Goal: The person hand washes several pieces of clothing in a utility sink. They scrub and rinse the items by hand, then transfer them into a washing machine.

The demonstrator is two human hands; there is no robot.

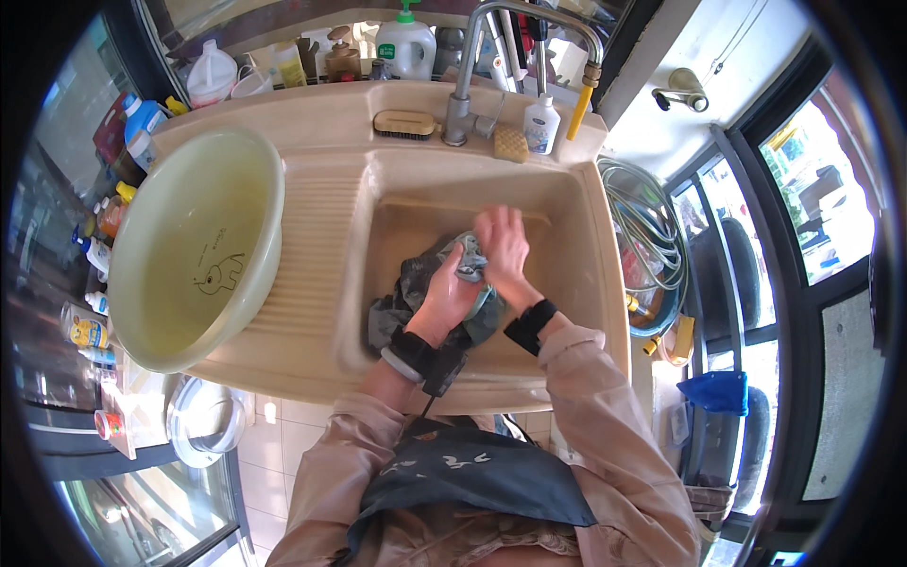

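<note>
Dark, wet-looking cloth [414,283] lies bunched in the basin of a beige laundry sink [567,212]. My left hand [450,290] grips a grey wad of it, thumb pointing up the basin. Against the same wad presses my right hand [502,244], its fingers curled and somewhat blurred. The grey wad is pinched between both hands. Part of the cloth is hidden under my hands and wrists. Black bands circle both wrists, and a pale ring sits below the left one.
A pale green plastic basin [241,191] tilts on the ribbed washboard [319,241]. Along the back ledge are a scrub brush [404,124], a metal faucet [459,106], a sponge [511,144] and a white bottle [541,126]. A coiled hose [655,227] hangs at right.
</note>
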